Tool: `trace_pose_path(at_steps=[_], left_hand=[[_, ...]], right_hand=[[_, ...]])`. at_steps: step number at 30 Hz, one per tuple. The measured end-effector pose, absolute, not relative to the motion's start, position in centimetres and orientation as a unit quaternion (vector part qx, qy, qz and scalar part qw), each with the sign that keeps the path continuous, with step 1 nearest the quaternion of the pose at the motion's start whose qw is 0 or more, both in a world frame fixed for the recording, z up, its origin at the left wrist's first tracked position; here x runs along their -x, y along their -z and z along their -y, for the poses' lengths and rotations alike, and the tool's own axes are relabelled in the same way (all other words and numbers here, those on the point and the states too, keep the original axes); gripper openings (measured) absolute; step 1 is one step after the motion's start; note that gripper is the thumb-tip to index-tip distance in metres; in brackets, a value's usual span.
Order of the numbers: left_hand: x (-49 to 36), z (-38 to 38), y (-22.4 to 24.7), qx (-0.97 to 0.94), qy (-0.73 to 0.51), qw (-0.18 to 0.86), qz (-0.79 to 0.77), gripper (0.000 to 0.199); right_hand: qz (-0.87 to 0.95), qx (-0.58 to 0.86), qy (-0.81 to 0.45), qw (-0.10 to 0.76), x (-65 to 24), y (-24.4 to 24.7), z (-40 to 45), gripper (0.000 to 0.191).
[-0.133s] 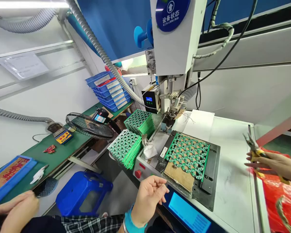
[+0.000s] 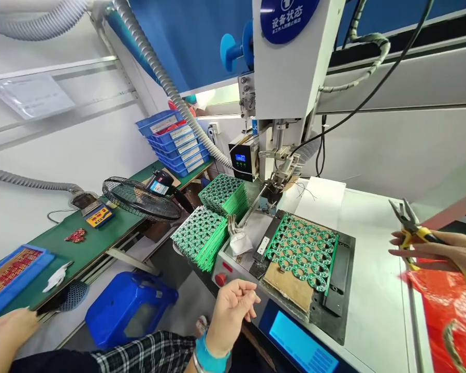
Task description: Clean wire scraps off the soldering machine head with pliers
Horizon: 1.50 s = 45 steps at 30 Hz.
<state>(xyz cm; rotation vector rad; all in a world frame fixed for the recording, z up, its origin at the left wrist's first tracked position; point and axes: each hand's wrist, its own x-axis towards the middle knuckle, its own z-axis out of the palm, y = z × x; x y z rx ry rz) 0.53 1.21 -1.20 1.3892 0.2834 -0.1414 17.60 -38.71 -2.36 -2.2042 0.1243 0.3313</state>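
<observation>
My left hand (image 2: pixel 233 311), with a blue band and a bracelet at the wrist, hovers in front of the machine, near its lit blue screen (image 2: pixel 295 342). Its fingers curl in toward the thumb, and I cannot make out anything between them. At the right, my right hand (image 2: pixel 446 251) is closed round long-nose pliers (image 2: pixel 415 224) with yellow and black handles; the jaws point up and left, spread apart. Between the hands, a green circuit board panel (image 2: pixel 303 248) with several ring-shaped boards lies on a black fixture (image 2: pixel 344 280), over brown board (image 2: pixel 289 287).
Green panels (image 2: pixel 200 233) stand in stacks left of the machine, beside a white cloth (image 2: pixel 241 242). Another person's hand (image 2: pixel 11 329) grips a dark mesh paddle (image 2: pixel 74 295). A fan (image 2: pixel 140 199), blue stool (image 2: pixel 130 311), blue trays (image 2: pixel 178 147) and red bag (image 2: pixel 450 305) are around.
The view has shifted slightly. My right hand with the pliers shows larger and a little higher, jaws more plainly spread. At the left, the other person's hand has moved left, its paddle showing more fully.
</observation>
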Motion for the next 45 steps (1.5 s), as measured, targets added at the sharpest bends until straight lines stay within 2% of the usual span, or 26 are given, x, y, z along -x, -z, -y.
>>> trace_pose_path(at_steps=[3, 8, 18, 23, 31, 37, 45], left_hand=[[-2.1, -2.1, 1.4, -0.638, 0.071, 0.755, -0.130, 0.048], [-4.7, -4.4, 0.6, -0.651, 0.102, 0.748, -0.078, 0.045], [-8.1, -8.2, 1.3, -0.619, 0.160, 0.767, -0.047, 0.043], [-9.1, -7.6, 1.4, -0.595, 0.151, 0.787, -0.056, 0.042], [-9.2, -6.4, 1.7, -0.596, 0.164, 0.783, -0.064, 0.046], [-8.5, -6.3, 2.3, -0.602, 0.181, 0.774, -0.075, 0.051], [-7.9, -5.5, 2.9, -0.593, 0.211, 0.773, -0.073, 0.052]], right_hand=[[-0.071, 0.854, -0.200, 0.476, -19.2, -0.8, 35.8, 0.034], [-0.069, 0.851, -0.341, 0.393, -23.4, -3.6, 32.0, 0.046], [-0.060, 0.809, -0.419, 0.408, -25.4, -6.0, 28.6, 0.062], [-0.014, 0.784, -0.456, 0.421, -27.0, -6.8, 27.5, 0.058], [0.015, 0.734, -0.470, 0.490, -28.3, -6.2, 27.2, 0.039], [0.031, 0.695, -0.479, 0.535, -28.4, -5.2, 27.4, 0.039], [0.025, 0.721, -0.457, 0.520, -27.5, -5.7, 27.3, 0.040]])
